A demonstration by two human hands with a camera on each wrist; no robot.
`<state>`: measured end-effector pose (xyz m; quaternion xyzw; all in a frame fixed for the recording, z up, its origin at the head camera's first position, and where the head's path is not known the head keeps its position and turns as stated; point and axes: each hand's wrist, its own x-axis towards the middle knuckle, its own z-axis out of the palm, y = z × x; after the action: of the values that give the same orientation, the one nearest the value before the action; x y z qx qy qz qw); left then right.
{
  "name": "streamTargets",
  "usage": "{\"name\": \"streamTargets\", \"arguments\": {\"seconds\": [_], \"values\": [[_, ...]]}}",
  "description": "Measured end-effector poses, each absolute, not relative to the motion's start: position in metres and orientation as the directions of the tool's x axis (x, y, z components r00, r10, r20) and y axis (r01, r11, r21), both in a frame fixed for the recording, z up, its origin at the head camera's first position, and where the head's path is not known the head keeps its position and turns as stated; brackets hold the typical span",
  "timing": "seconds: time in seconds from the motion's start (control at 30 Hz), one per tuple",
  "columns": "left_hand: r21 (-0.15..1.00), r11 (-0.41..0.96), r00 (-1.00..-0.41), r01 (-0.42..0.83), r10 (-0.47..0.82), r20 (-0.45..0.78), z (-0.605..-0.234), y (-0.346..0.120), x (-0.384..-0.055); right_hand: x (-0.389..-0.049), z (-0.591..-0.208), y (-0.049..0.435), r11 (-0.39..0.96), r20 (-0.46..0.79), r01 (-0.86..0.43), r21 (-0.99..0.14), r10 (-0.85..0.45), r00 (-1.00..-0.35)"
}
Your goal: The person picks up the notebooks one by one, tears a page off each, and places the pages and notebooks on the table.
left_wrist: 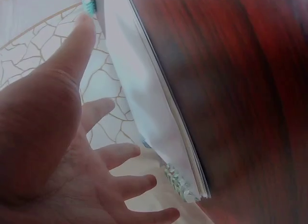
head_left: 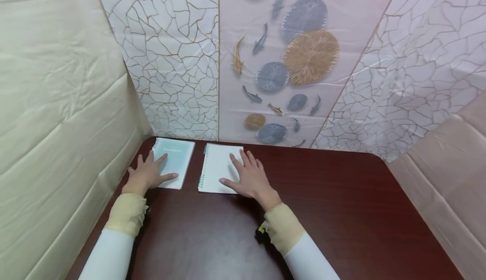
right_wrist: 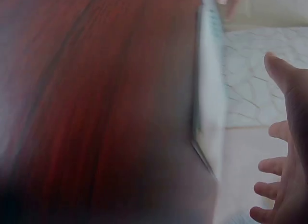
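Two spiral notebooks lie flat on one worktop (head_left: pixel 322 204), one beneath each of two hands: the pale blue notebook (head_left: pixel 177 155) sits below and to the right of the left hand (head_left: pixel 146 174), its fingers over the left edge, while the white notebook (head_left: pixel 217 168) sits below and to the left of the right hand (head_left: pixel 251 180), its fingers over the right edge. The long axis of each notebook runs away from the person, roughly the way the fingers reach, and each book is nearer the hand above it. The narrow strip of worktop parting the notebooks falls between the two thumbs. On both hands the fingers are spread apart and hold nothing; the wrist views show a gap between them and the notebooks, so they seem to hover just above the covers.
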<state>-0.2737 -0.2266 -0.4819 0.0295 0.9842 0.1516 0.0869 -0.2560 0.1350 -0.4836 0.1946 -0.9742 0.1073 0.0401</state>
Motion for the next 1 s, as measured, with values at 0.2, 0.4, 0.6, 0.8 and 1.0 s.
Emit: {"name": "streamTargets", "arguments": {"seconds": [0.2,0.4,0.6,0.8,1.0], "values": [[0.294,0.955,-0.969,0.048,0.116,-0.220,-0.480,-0.222,-0.279,-0.271,-0.498,0.110,0.895,-0.029,-0.410,-0.174,-0.421,-0.907],[0.305,0.952,-0.962,0.026,0.107,-0.253,-0.480,-0.212,-0.271,-0.271,-0.501,0.109,0.876,-0.148,-0.450,-0.174,-0.475,-0.867],[0.297,0.954,-0.964,0.031,0.108,-0.245,-0.475,-0.189,-0.254,-0.262,-0.499,0.135,0.858,-0.161,-0.472,-0.203,-0.505,-0.848],[0.287,0.958,-0.977,0.018,0.078,-0.198,-0.479,-0.136,-0.243,-0.250,-0.496,0.179,0.855,-0.156,-0.470,-0.219,-0.506,-0.848],[0.304,0.953,-0.986,0.015,0.064,-0.153,-0.482,-0.085,-0.231,-0.241,-0.500,0.239,0.811,-0.086,-0.533,-0.241,-0.564,-0.821]]}}
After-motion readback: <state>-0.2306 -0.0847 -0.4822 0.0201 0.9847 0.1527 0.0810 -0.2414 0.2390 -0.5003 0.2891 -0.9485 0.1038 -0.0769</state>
